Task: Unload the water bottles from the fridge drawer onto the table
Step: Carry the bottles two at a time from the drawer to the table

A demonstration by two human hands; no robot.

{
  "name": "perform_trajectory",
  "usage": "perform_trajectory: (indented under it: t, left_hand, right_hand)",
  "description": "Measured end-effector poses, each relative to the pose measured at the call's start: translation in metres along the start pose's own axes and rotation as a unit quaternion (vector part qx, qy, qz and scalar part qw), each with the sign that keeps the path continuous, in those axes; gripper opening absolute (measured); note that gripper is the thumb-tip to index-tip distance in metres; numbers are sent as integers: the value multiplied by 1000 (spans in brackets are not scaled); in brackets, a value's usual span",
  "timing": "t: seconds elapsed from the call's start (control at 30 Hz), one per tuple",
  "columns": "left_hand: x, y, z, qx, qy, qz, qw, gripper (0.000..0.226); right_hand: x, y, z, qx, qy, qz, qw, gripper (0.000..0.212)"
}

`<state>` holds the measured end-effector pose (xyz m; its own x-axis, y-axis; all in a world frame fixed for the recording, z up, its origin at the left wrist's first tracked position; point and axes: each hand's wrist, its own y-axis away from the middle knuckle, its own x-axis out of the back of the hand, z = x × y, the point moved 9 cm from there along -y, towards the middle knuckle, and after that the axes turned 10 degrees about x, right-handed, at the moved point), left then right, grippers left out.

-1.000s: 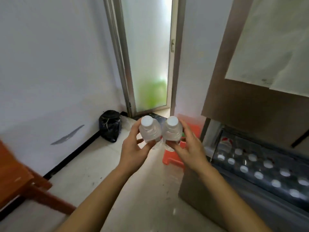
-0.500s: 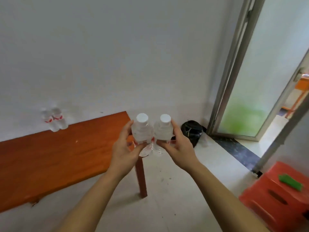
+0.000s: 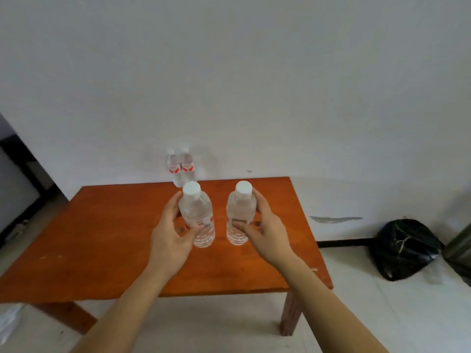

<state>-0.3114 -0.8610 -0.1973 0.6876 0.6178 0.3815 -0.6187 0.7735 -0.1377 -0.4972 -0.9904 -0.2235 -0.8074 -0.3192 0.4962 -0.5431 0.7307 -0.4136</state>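
Over the orange-brown wooden table [image 3: 107,240] I hold two clear water bottles with white caps, both upright. My left hand [image 3: 170,235] grips the left bottle [image 3: 197,212] around its middle. My right hand [image 3: 265,230] grips the right bottle [image 3: 240,212] the same way. A hand's width of gap separates the two bottles. Whether their bases touch the tabletop cannot be told. Two more bottles with red labels [image 3: 181,168] stand together at the table's far edge against the white wall. The fridge drawer is out of view.
A black rubbish bag [image 3: 405,249] lies on the pale floor to the right of the table, near the wall. A dark doorway edge [image 3: 20,159] shows at far left. The table's right front leg [image 3: 290,314] stands near my right forearm.
I have turned left from the fridge and doorway to face the table. The two bottles, held touching before, are now apart and lower, over the tabletop.
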Motion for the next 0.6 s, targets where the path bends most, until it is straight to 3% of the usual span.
perform_trajectory:
  t: [0.3,0.6]
  left_hand:
    - [56,-167,-32,19,-23,60,998,79]
    - [82,-324,-123,71,-47,60,995,68]
  right_hand:
    - [-67,-178,29,14,13,-11,1000,81]
    - [-163,-284,95,-71,47,-19,996,92]
